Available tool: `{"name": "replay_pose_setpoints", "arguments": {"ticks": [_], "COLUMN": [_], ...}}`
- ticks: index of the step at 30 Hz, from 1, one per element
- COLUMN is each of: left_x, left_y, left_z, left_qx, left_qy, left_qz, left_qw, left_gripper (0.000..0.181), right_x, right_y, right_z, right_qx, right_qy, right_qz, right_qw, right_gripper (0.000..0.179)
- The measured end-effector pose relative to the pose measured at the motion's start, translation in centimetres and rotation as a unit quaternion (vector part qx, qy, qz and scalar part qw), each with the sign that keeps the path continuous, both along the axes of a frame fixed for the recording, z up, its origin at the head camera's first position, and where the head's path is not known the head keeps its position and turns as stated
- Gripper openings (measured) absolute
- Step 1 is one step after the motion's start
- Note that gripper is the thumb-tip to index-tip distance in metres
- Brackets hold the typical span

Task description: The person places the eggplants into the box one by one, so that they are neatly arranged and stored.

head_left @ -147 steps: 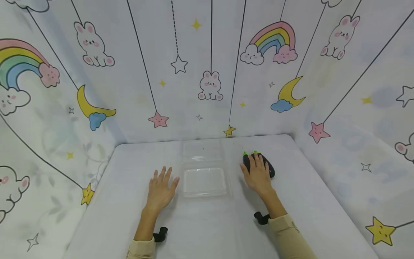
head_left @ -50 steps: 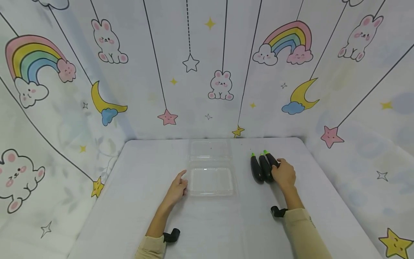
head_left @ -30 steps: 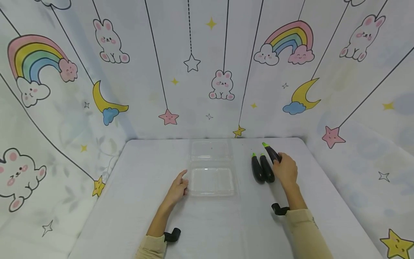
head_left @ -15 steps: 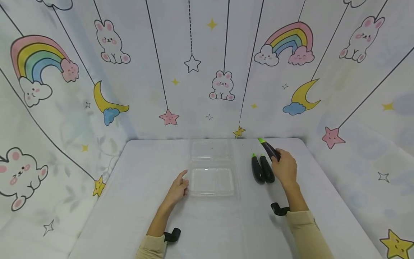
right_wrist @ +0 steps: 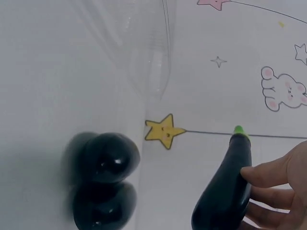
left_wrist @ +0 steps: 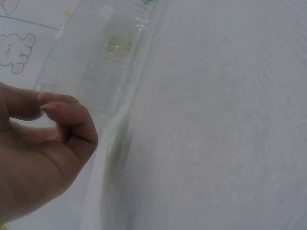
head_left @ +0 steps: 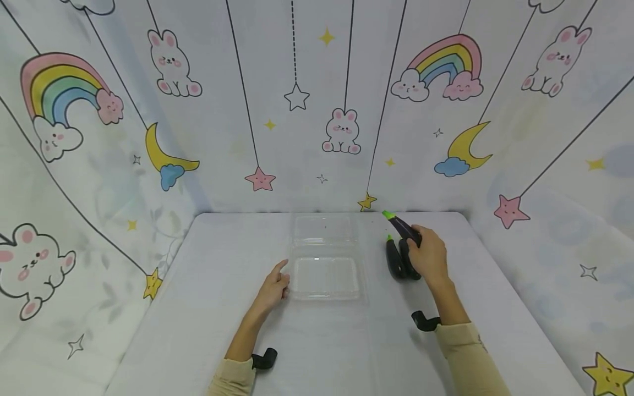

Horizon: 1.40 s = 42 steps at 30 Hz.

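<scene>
My right hand [head_left: 430, 254] grips a dark, glossy eggplant [head_left: 405, 228] with a bright green stem end, held tilted above the table. In the right wrist view, the thumb and fingers lie along one side of this eggplant [right_wrist: 225, 187]. Two more eggplants [head_left: 394, 261] rest side by side below it, one partly covered by my hand. At the left edge of a clear plastic container [head_left: 324, 279], my left hand [head_left: 271, 287] has curled fingers and appears to pinch the rim. The left wrist view shows the fingertips [left_wrist: 62, 112] meeting at the container's edge.
The container's hinged lid [head_left: 323, 228] lies folded back toward the far table edge. A white table [head_left: 317, 352] fills the front, enclosed by fabric walls [head_left: 307, 137] printed with rabbits, stars and rainbows. Black wrist cameras [head_left: 264, 358] sit on both wrists.
My right hand went from lying over the eggplants to gripping one, lifted it off the others and moved it left. My left hand moved from the open table to the container's edge and stayed.
</scene>
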State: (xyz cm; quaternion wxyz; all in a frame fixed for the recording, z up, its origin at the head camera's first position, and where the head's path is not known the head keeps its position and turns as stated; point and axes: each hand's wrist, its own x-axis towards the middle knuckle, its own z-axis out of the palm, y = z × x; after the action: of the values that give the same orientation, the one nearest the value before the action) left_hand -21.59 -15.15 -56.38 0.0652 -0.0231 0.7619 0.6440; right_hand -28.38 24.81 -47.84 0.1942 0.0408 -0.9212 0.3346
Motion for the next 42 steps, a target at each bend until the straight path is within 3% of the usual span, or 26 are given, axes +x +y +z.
{"name": "replay_pose_setpoints", "arguments": {"ticks": [33,42], "left_x": [0.4,0.2], "left_y": [-0.3,-0.2], "left_z": [0.3,0.2], "left_qx": [0.006,0.004], "left_qy": [-0.001,-0.001], "left_qz": [-0.006,-0.003], "left_qw": [1.0000,1.0000], "left_gripper": [0.056,0.055], "right_x": [0.2,0.3], "right_y": [-3.8,-5.1], "right_z": [-1.4,-1.7], "right_qx": [-0.009,0.001], "right_qy": [0.004,0.028], "right_qz": [0.083,0.121], "right_qw": [0.9965,0.9922], "right_gripper": [0.042,0.042]}}
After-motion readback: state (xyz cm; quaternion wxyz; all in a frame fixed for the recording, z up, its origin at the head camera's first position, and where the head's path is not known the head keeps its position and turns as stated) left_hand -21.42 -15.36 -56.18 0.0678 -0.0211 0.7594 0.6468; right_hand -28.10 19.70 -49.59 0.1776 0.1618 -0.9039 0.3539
